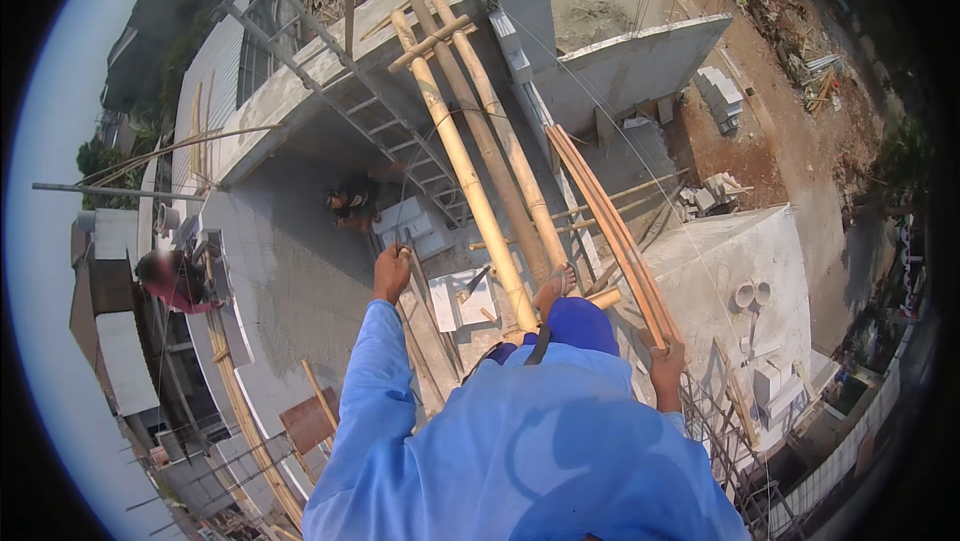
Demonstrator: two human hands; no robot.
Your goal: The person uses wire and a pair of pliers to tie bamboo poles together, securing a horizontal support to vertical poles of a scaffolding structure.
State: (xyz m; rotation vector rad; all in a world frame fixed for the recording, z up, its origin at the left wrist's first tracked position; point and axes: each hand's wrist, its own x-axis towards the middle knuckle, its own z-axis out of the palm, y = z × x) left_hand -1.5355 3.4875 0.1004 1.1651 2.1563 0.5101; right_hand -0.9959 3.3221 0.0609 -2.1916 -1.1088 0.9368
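My right hand (pixel 667 366) is closed around the near end of a bundle of long reddish-brown wooden strips (pixel 612 236), which slants away up and to the left. Out to the other side, my left hand (pixel 392 272) is raised with its fingers curled; whatever it grips is too small to make out. Below me, bamboo poles (pixel 458 156) run lengthwise as a narrow walkway, tied with a short crosspiece (pixel 428 43) at the far end. My bare foot (pixel 553 288) rests on the poles.
A metal ladder (pixel 372 106) leans left of the poles. Down below are one person (pixel 352 199) by white blocks (pixel 412 226) and another person (pixel 175 279) at far left. Grey walls (pixel 640 66) stand right; thin lines cross there. A drop lies either side.
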